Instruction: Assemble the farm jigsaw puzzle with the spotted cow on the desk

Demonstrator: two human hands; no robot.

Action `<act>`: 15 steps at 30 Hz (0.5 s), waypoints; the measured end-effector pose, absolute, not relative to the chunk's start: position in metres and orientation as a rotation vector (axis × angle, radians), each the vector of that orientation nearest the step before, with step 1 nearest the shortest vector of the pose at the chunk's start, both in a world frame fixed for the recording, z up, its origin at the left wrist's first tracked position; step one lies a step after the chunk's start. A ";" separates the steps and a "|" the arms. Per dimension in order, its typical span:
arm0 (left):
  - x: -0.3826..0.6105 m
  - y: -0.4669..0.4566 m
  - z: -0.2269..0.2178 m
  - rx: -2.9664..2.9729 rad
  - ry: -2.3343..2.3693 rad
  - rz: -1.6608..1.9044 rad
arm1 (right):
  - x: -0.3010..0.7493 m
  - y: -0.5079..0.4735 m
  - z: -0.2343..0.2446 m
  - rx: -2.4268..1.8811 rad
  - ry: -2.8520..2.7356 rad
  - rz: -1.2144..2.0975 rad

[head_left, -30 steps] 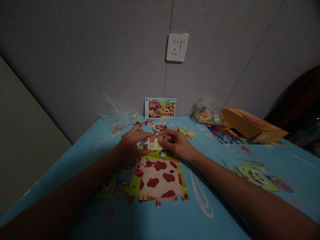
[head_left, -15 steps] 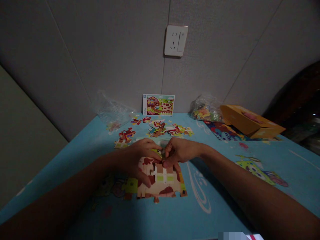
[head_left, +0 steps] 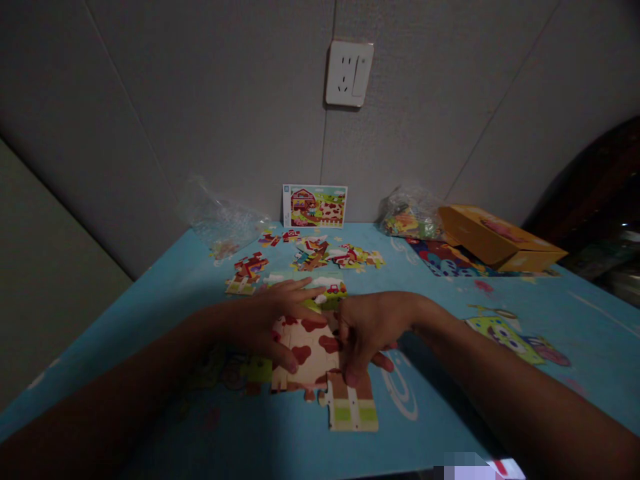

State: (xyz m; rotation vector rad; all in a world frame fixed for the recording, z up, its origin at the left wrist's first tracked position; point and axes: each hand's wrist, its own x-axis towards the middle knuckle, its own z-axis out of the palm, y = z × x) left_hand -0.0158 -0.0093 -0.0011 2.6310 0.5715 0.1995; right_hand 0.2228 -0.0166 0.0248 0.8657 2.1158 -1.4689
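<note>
A partly joined jigsaw puzzle (head_left: 311, 345) with a brown-spotted cream area lies on the blue table cover, with a green field and red vehicle on its far part. My left hand (head_left: 273, 317) rests over its left side, fingers spread, thumb on the cream area. At the lower right edge, my right hand (head_left: 373, 330) grips a puzzle piece (head_left: 350, 407) with a white fence, green band and brown top. My thumb is on the piece's upper part; the other fingers are mostly curled. The piece overlaps or touches the puzzle's lower right corner; I cannot tell if it is joined.
Loose puzzle pieces (head_left: 313, 253) lie in groups behind my hands, with another cluster (head_left: 247, 273) at left. A picture card (head_left: 315, 206) leans on the wall between a clear plastic bag (head_left: 225, 223) and a bag of pieces (head_left: 413, 217). A yellow box (head_left: 500, 237) stands at right.
My right hand has moved the fence piece from over the middle of the spotted area towards me and right, to its lower right edge. My left hand stays nearly in place.
</note>
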 end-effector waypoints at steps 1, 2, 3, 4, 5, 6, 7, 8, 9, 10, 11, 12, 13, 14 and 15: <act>-0.015 -0.010 0.000 2.631 0.563 0.182 | 0.222 -0.017 0.025 0.885 2.118 -1.475; -0.014 -0.012 0.000 2.631 0.544 0.171 | 0.222 -0.018 0.024 0.907 2.121 -1.485; -0.013 -0.013 0.001 2.631 0.519 0.166 | 0.221 -0.018 0.024 0.924 2.121 -1.498; -0.011 -0.015 0.002 2.627 0.489 0.166 | 0.221 -0.018 0.024 0.931 2.116 -1.511; -0.008 -0.018 0.003 2.621 0.456 0.169 | 0.221 -0.018 0.025 0.927 2.106 -1.524; -0.006 -0.020 0.004 2.613 0.421 0.178 | 0.220 -0.018 0.025 0.917 2.095 -1.530; -0.003 -0.022 0.005 2.604 0.388 0.195 | 0.220 -0.018 0.025 0.908 2.086 -1.527; -0.001 -0.024 0.005 2.597 0.357 0.213 | 0.220 -0.018 0.025 0.899 2.078 -1.523; 0.001 -0.026 0.005 2.593 0.332 0.230 | 0.220 -0.018 0.025 0.891 2.071 -1.521; 0.002 -0.027 0.004 2.595 0.311 0.245 | 0.220 -0.018 0.025 0.889 2.065 -1.523; 0.003 -0.028 0.004 2.600 0.300 0.258 | 0.220 -0.018 0.024 0.888 2.058 -1.534; 0.004 -0.028 0.004 2.608 0.297 0.268 | 0.220 -0.018 0.023 0.889 2.051 -1.547; 0.004 -0.028 0.004 2.616 0.295 0.273 | 0.220 -0.018 0.022 0.892 2.045 -1.556; 0.004 -0.029 0.004 2.621 0.294 0.271 | 0.220 -0.018 0.021 0.893 2.041 -1.563; 0.003 -0.029 0.005 2.624 0.292 0.259 | 0.220 -0.018 0.019 0.890 2.034 -1.568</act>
